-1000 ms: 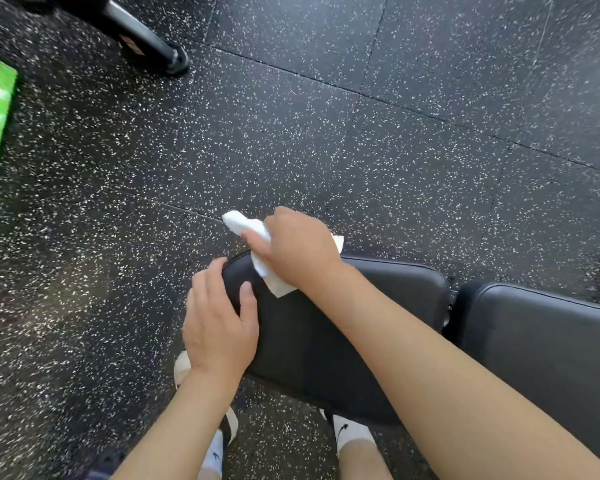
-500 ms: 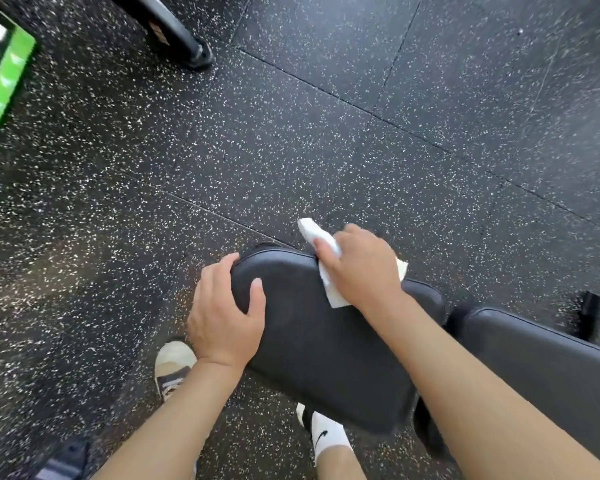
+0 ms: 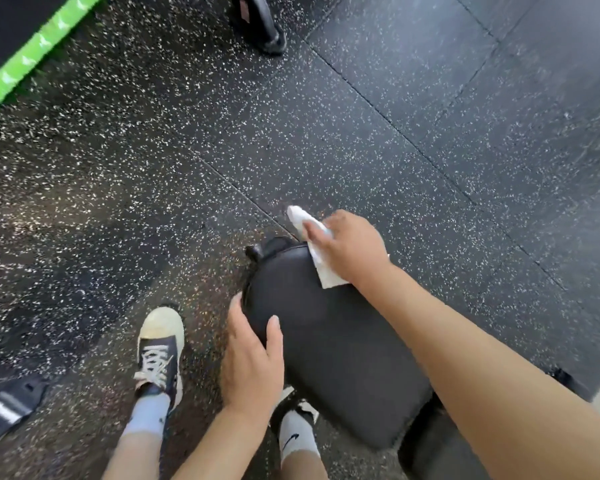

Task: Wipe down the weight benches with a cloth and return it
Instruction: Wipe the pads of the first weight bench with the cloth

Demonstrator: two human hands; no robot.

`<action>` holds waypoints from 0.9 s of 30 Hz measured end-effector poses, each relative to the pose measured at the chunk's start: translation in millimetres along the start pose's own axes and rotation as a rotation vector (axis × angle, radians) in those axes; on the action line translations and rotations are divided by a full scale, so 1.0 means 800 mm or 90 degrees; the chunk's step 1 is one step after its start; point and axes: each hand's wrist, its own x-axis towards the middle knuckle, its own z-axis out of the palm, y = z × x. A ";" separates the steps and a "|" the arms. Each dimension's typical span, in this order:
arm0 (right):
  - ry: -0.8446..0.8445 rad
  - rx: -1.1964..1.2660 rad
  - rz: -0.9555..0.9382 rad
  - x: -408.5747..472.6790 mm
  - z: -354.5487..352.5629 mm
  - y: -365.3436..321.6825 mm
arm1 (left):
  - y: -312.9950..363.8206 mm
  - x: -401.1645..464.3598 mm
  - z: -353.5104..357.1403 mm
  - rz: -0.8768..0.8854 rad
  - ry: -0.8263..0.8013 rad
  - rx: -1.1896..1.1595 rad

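Plainly mid-wipe, by the look of it: seat pad of the weight bench [image 3: 340, 358] under work, returning the cloth not yet begun. Nearest, at the pad's near-left edge, left hand [image 3: 252, 363] bracing the bench, fingers [image 3: 238, 315] curled round the pad's side, thumb [image 3: 274, 336] laid flat on its top. Just left of the pad, a dark laced sneaker [image 3: 160, 351] on the speckled rubber floor [image 3: 378, 133]. Farther along, at the pad's far end, right hand [image 3: 350, 252] pressing the white cloth [image 3: 321, 268] onto the upholstery, fingers bent over it and close together, one cloth corner poking past the pad's far edge. Probably next: draw the cloth back along the pad toward the near end with steady pressure, keeping the fold bunched under the palm, then on to the adjoining pad at the right. Beyond the pad, a black equipment foot [image 3: 264, 26] and a green-striped edge [image 3: 39, 50] far off to the left.
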 end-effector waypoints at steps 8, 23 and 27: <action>0.098 -0.232 -0.332 -0.017 0.038 -0.089 | -0.026 -0.001 -0.017 -0.023 -0.123 0.052; 0.043 -0.039 -0.101 -0.003 0.015 -0.055 | -0.012 0.060 -0.062 0.131 -0.157 0.067; 0.030 0.158 0.051 -0.038 -0.010 0.032 | 0.051 0.091 -0.046 0.250 -0.140 0.165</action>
